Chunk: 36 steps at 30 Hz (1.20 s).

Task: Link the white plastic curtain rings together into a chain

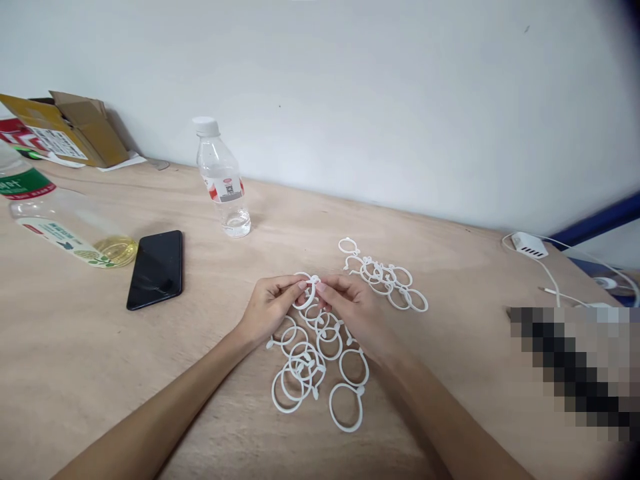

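My left hand pinches the left side of a white plastic ring between thumb and fingers. At the small knob on the ring's upper right, my right hand closes its thumb and fingertips on the same ring. Exactly how the fingertips meet the knob is too small to tell. Directly below both hands lies a loose pile of several similar white rings, many overlapping, each with a small tab or knob. Beyond my right hand, a second group of white rings is spread on the wooden table.
Left of my hands lies a black phone, touching or close to a large bottle with yellowish liquid. A small clear water bottle stands behind. Opened cardboard boxes sit back left. At right are a white charger and cables.
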{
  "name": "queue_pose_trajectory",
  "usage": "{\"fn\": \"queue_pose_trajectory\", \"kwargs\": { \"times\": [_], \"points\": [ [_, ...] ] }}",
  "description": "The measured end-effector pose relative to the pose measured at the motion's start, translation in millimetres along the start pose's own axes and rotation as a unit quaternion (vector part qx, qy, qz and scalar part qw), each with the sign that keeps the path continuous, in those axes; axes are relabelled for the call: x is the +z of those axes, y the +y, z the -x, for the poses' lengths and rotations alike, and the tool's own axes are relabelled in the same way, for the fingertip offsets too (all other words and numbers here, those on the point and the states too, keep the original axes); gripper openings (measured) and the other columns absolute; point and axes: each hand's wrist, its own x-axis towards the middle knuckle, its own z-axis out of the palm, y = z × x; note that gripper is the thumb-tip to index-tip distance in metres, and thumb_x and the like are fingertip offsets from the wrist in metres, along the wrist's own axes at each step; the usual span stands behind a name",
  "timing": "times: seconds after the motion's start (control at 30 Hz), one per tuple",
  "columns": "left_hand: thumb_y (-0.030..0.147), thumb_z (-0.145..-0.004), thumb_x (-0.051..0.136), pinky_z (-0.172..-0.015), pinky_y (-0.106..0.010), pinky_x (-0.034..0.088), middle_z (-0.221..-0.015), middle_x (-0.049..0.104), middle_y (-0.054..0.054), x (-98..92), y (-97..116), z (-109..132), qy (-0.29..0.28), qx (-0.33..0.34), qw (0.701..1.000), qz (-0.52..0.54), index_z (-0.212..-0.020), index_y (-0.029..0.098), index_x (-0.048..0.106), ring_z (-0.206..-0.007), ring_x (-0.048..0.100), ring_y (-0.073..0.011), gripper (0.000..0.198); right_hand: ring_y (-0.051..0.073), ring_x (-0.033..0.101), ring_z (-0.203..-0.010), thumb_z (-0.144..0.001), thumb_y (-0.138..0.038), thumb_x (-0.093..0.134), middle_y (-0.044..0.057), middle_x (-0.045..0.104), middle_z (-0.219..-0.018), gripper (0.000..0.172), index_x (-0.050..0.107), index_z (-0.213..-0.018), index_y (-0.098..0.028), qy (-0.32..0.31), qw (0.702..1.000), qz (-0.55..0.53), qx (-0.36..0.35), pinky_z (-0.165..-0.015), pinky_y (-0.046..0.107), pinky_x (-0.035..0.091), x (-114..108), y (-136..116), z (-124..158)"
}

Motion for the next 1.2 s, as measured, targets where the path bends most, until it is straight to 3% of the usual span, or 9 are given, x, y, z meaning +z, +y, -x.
{"fn": "queue_pose_trajectory", "kwargs": {
  "times": [0.13,0.27,0.47,0.57,0.77,0.87,0.97,1.07,1.2],
  "points": [
    [0.041,-0.085,0.059,-0.056,-0.021,0.040,-0.061,0.056,0.001,0.3,4,3,-0.052,-0.006,0.999,0.007,-0.071,0.012,0.069,-0.058,0.049,-0.0102,0.033,0.011,0.057,-0.063,-0.073,-0.038,0.073,-0.001,0.066,-0.071,0.026,0.073,-0.092,-0.021,-0.006,1.000,-0.028,0.002,-0.062,0.026,0.046,-1,3,-1],
    [0.048,-0.089,0.051,-0.059,-0.021,0.044,-0.063,0.062,-0.001,3.1,8,6,-0.042,0.003,0.998,-0.040,-0.068,0.013,0.068,-0.060,0.054,-0.0117,0.044,0.011,0.056,-0.061,-0.074,-0.036,0.072,0.000,0.065,-0.064,0.017,0.077,-0.079,-0.021,-0.001,0.999,-0.027,-0.018,-0.060,0.026,0.046,-3,5,-2],
    [0.045,-0.088,0.054,-0.059,-0.022,0.044,-0.075,0.066,-0.002,4.1,2,7,-0.062,0.039,0.986,-0.147,-0.107,0.013,0.068,-0.066,0.057,-0.0140,0.040,0.013,0.057,-0.062,-0.071,-0.036,0.074,0.001,0.067,-0.067,0.018,0.077,-0.078,-0.020,0.028,0.997,-0.066,0.011,-0.064,0.028,0.048,-4,9,-4],
    [0.041,-0.091,0.050,-0.057,-0.022,0.041,-0.075,0.064,-0.001,3.5,1,7,-0.076,0.077,0.969,-0.220,-0.110,0.013,0.065,-0.063,0.054,-0.0123,0.037,0.014,0.059,-0.065,-0.074,-0.040,0.071,0.003,0.068,-0.070,0.022,0.077,-0.077,-0.019,0.018,0.998,-0.066,0.003,-0.067,0.030,0.049,-6,9,-5],
    [0.032,-0.094,0.042,-0.061,-0.023,0.042,-0.074,0.063,-0.001,3.9,5,9,-0.091,0.128,0.939,-0.305,-0.101,0.014,0.063,-0.063,0.054,-0.0124,0.028,0.012,0.055,-0.057,-0.076,-0.037,0.068,0.000,0.064,-0.063,0.021,0.072,-0.071,-0.017,0.043,0.997,0.031,-0.051,-0.057,0.026,0.047,-4,9,-3],
    [0.033,-0.095,0.042,-0.061,-0.024,0.044,-0.076,0.066,-0.002,3.3,1,9,-0.087,0.132,0.938,-0.308,-0.108,0.014,0.063,-0.065,0.057,-0.0139,0.031,0.011,0.052,-0.052,-0.080,-0.039,0.062,-0.001,0.060,-0.058,0.025,0.067,-0.069,-0.017,0.061,0.993,0.077,-0.064,-0.051,0.024,0.043,-3,9,-2],
    [0.036,-0.092,0.048,-0.066,-0.025,0.049,-0.090,0.071,-0.005,2.6,-5,9,-0.056,0.132,0.946,-0.291,-0.120,0.015,0.060,-0.072,0.063,-0.0158,0.037,0.013,0.055,-0.056,-0.083,-0.039,0.057,0.000,0.061,-0.061,0.025,0.067,-0.075,-0.018,0.051,0.985,0.145,-0.077,-0.055,0.026,0.045,-15,8,-6],
    [0.035,-0.089,0.055,-0.079,-0.030,0.052,-0.106,0.071,-0.009,2.2,-7,9,-0.034,0.149,0.950,-0.271,-0.124,0.016,0.059,-0.087,0.066,-0.0189,0.040,0.016,0.059,-0.071,-0.084,-0.030,0.056,0.004,0.066,-0.079,0.019,0.070,-0.088,-0.017,0.121,0.937,0.303,-0.128,-0.070,0.031,0.047,-38,9,-13],
    [0.030,-0.085,0.061,-0.102,-0.044,0.043,-0.125,0.064,-0.011,1.7,-4,9,-0.075,0.194,0.936,-0.286,-0.117,0.020,0.065,-0.117,0.057,-0.0267,0.034,0.025,0.053,-0.096,-0.082,-0.024,0.060,0.011,0.060,-0.100,0.026,0.069,-0.106,-0.018,0.167,0.816,0.534,-0.147,-0.087,0.040,0.041,-62,18,-19]
  ]
}}
